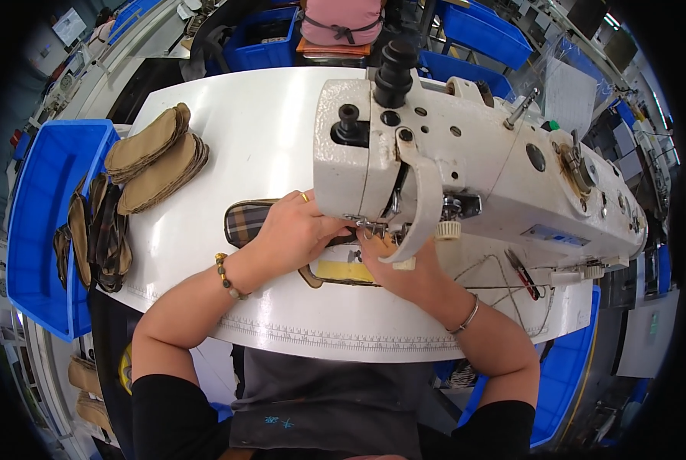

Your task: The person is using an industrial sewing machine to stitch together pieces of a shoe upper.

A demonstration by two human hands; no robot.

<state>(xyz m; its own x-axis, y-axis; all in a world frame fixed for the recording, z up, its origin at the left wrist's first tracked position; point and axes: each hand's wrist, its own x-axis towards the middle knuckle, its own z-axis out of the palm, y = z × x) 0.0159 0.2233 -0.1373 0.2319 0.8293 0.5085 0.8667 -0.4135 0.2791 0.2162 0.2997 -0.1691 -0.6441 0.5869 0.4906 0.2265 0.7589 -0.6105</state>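
A plaid, sole-shaped fabric piece (243,220) with a dark edge lies under the head of the white sewing machine (341,165). My left hand (295,230) rests over it, fingers closed on its edge beside the needle area. Opposite, my right hand (400,268) has its fingertips bent in at the same edge, close to the presser foot (374,228); the machine's lever hides part of those fingers. Below the hands a yellow strip (343,271) shows on the machine bed, with a brown-edged piece (310,277) at its left end.
Tan sole-shaped pieces (159,165) are stacked at the table's left. Plaid pieces (113,238) hang over the rim of a blue bin (40,192). Thread snips (521,274) and a loose chain of thread (485,268) lie right. A person in pink (341,19) sits beyond the table.
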